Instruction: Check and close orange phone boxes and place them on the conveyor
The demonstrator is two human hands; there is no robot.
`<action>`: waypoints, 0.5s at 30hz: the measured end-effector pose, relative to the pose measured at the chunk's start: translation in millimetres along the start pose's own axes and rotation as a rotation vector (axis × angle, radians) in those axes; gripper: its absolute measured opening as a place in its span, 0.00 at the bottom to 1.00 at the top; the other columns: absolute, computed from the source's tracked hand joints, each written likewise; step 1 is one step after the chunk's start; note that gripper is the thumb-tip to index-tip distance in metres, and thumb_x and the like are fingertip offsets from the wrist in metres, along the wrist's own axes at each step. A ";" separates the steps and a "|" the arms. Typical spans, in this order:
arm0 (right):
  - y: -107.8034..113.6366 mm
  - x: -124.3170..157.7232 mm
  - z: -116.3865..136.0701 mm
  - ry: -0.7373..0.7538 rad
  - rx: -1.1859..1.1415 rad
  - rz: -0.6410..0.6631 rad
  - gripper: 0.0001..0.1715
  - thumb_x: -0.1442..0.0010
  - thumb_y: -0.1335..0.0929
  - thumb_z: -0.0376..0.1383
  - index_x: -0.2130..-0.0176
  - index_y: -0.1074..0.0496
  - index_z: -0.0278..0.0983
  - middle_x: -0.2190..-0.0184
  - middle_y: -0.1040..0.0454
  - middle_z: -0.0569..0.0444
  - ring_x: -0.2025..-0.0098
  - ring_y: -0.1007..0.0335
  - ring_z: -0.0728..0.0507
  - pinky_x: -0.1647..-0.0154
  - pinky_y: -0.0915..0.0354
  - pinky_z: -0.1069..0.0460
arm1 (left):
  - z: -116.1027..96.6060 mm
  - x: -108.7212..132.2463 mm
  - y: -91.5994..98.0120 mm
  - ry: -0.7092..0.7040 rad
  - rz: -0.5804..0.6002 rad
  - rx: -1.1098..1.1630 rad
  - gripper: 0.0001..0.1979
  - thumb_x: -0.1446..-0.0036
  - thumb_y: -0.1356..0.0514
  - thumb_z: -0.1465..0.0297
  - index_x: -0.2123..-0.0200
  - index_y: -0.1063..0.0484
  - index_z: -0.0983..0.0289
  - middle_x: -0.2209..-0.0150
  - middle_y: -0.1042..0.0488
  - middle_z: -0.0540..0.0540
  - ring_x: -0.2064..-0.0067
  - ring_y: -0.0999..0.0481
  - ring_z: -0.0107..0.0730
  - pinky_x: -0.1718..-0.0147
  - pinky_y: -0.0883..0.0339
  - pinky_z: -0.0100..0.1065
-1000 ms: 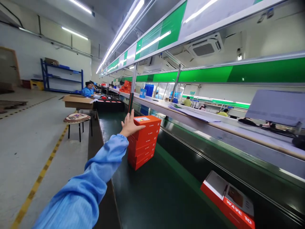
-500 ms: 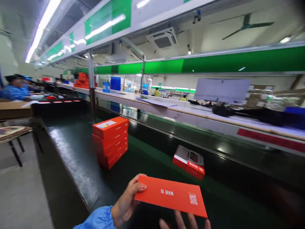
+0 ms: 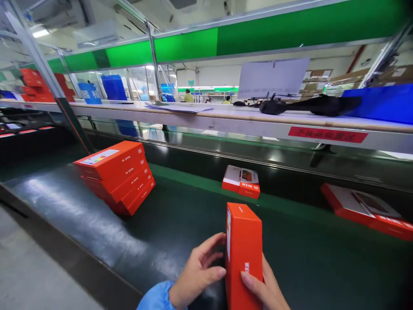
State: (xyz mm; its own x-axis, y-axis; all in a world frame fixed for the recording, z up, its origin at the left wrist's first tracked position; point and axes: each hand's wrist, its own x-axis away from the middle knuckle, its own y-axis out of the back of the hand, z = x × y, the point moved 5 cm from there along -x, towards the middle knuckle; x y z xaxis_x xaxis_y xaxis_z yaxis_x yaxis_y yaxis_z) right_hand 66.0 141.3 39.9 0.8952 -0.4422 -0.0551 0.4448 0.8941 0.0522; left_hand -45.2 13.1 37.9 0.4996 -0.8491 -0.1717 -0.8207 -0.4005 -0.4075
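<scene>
Orange box (image 3: 244,241) now end-up vs. crosswise prev., in R hand (image 3: 269,287).

Pale glare along dark belt (image 3: 180,224)

The bottom edge cuts off the near end of the upright orange box (image 3: 245,237), the heel of the right hand (image 3: 269,286) and the blue sleeve (image 3: 156,297). The right thumb covers the lettering past "WA", and that hand's other fingers are hidden behind the box. Whether the left hand (image 3: 198,269) touches it cannot be told. Small print on the stacked boxes (image 3: 112,172) is unreadable. The right edge crops a blurred flat box (image 3: 364,211) and the blue bin (image 3: 387,103). Characters on the red label (image 3: 327,134) are smeared; 2 distant people (image 3: 188,97) are too small to make out.
</scene>
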 end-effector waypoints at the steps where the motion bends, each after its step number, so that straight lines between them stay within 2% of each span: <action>1: -1.7 1.6 -2.2 -0.017 -0.022 -0.021 0.49 0.47 0.34 0.58 0.35 0.50 0.40 0.38 0.43 0.44 0.42 0.39 0.34 0.44 0.37 0.43 | 4.0 0.1 -2.4 -0.003 -0.006 -0.028 0.33 0.52 0.31 0.63 0.43 0.35 0.55 0.40 0.39 0.58 0.38 0.43 0.49 0.42 0.45 0.45; 5: -1.7 6.6 -4.7 -0.015 -0.027 -0.083 0.49 0.46 0.34 0.58 0.35 0.49 0.40 0.38 0.43 0.45 0.38 0.45 0.34 0.41 0.41 0.41 | 15.3 3.6 -5.4 0.046 -0.018 -0.026 0.35 0.54 0.30 0.61 0.43 0.35 0.57 0.40 0.38 0.59 0.38 0.43 0.50 0.41 0.47 0.47; 9: -5.1 8.4 -0.9 -0.044 -0.048 -0.030 0.50 0.47 0.33 0.58 0.35 0.50 0.40 0.38 0.44 0.46 0.37 0.49 0.34 0.41 0.40 0.42 | 18.0 9.1 -3.3 0.078 -0.052 0.025 0.39 0.59 0.27 0.62 0.43 0.36 0.56 0.40 0.39 0.59 0.38 0.44 0.50 0.41 0.47 0.47; 12: -9.1 8.4 3.9 -0.066 -0.077 0.007 0.48 0.47 0.33 0.58 0.36 0.49 0.42 0.39 0.42 0.48 0.39 0.44 0.34 0.43 0.38 0.43 | 17.0 11.5 -2.8 0.096 -0.084 0.032 0.40 0.61 0.26 0.63 0.44 0.35 0.58 0.41 0.38 0.61 0.38 0.44 0.50 0.42 0.46 0.47; 15: -11.1 8.6 7.1 -0.019 -0.062 0.012 0.46 0.46 0.34 0.57 0.36 0.47 0.43 0.42 0.37 0.47 0.44 0.36 0.35 0.45 0.37 0.43 | 15.5 11.4 -4.2 0.112 -0.087 0.021 0.43 0.64 0.25 0.63 0.44 0.37 0.60 0.42 0.40 0.63 0.39 0.43 0.51 0.43 0.46 0.48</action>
State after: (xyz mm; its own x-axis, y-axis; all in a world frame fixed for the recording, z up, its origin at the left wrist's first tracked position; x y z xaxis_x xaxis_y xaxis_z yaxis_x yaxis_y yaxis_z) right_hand 69.0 127.0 46.0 0.9009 -0.4324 -0.0361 0.4324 0.9016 -0.0089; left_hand -31.7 10.5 23.8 0.5336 -0.8450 -0.0340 -0.7689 -0.4680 -0.4357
